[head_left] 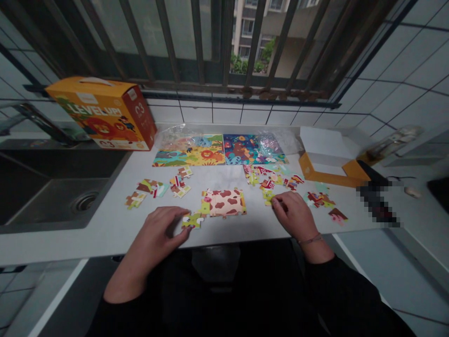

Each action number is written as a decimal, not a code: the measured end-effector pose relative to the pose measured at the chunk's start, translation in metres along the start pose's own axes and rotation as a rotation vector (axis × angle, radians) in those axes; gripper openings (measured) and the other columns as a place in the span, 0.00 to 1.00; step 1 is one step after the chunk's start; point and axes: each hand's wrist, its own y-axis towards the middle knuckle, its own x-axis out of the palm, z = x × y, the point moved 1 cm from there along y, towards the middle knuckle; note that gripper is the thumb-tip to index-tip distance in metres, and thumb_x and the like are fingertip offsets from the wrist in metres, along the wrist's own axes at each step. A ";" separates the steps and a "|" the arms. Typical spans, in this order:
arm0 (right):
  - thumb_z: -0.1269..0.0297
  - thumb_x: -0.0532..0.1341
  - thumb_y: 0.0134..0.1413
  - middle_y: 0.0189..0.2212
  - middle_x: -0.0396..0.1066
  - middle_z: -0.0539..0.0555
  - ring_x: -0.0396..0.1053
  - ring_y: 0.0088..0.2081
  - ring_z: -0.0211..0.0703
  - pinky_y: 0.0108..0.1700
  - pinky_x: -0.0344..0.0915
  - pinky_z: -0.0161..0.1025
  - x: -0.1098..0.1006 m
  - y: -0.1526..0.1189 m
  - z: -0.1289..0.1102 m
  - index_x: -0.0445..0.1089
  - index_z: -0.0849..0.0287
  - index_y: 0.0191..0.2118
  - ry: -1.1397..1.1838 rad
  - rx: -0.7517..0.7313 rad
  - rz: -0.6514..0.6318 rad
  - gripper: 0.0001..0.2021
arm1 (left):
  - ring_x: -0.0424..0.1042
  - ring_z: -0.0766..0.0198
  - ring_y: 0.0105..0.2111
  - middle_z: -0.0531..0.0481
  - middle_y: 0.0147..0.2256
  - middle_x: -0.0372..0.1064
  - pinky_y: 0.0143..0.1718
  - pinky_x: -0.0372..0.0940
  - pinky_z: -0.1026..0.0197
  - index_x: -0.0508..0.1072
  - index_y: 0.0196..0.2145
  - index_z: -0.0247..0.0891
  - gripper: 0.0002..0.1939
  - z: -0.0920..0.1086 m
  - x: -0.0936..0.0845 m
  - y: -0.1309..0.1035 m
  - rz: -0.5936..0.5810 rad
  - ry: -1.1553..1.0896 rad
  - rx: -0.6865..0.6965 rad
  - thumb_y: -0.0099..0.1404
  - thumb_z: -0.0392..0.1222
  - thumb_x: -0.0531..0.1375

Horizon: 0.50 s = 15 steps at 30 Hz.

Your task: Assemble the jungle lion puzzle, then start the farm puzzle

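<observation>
Joined puzzle pieces showing a spotted cow (226, 203) lie near the counter's front edge. My left hand (163, 231) has its thumb and forefinger at either side of a green puzzle piece (191, 220), which touches the cow section's lower left corner. To the right, my right hand (293, 214) is closed, its fingertips at the edge of a yellow-green piece (268, 196). Loose pieces (151, 187) are spread at the left, and more pieces (269, 177) lie beyond my right hand. A brown and pink piece (337, 216) is at the far right.
Two picture sheets (189, 152) (254, 150) with clear plastic bags (287, 140) lie at the back. An orange box (101, 114) stands by the sink (66, 199) at the left. An open orange and white box (328, 159) is at the back right.
</observation>
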 end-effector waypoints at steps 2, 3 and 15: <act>0.58 0.58 0.77 0.38 0.79 0.59 0.73 0.42 0.55 0.50 0.67 0.53 0.000 0.001 -0.001 0.77 0.54 0.42 -0.002 -0.001 -0.006 0.12 | 0.81 0.49 0.53 0.46 0.54 0.83 0.57 0.72 0.45 0.77 0.57 0.47 0.17 0.018 0.008 0.007 0.020 -0.038 0.039 0.74 0.49 0.68; 0.58 0.58 0.78 0.38 0.79 0.58 0.72 0.42 0.55 0.50 0.67 0.52 -0.001 0.001 -0.001 0.77 0.54 0.42 -0.004 0.001 -0.006 0.12 | 0.81 0.50 0.53 0.45 0.54 0.83 0.57 0.72 0.45 0.77 0.58 0.47 0.16 0.029 0.014 0.011 0.024 -0.063 0.061 0.75 0.49 0.68; 0.60 0.58 0.78 0.39 0.78 0.58 0.72 0.43 0.55 0.50 0.66 0.51 -0.001 0.001 -0.001 0.77 0.55 0.43 -0.012 0.001 -0.016 0.11 | 0.80 0.50 0.55 0.45 0.56 0.83 0.56 0.70 0.43 0.78 0.55 0.46 0.13 0.084 0.090 0.035 -0.015 -0.094 0.142 0.76 0.47 0.68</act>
